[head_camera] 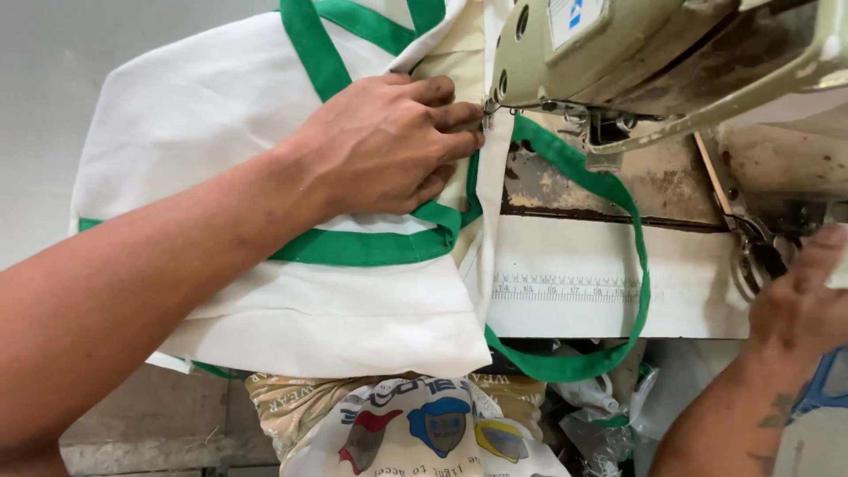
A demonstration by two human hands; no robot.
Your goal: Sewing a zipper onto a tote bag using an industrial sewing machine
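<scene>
Your left hand (389,146) lies flat on the white bag (265,177) at the sewing machine (636,53).
Soft, light, floppy cloth; pin it near the green strap (371,247); right hand (799,300) rests by the scissors (755,256), grip unclear.

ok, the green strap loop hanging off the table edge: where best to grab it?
Probably at the bottom of the green strap, from below and the right: there it hangs free past the table. Higher up it runs under the machine by the left hand.
</scene>
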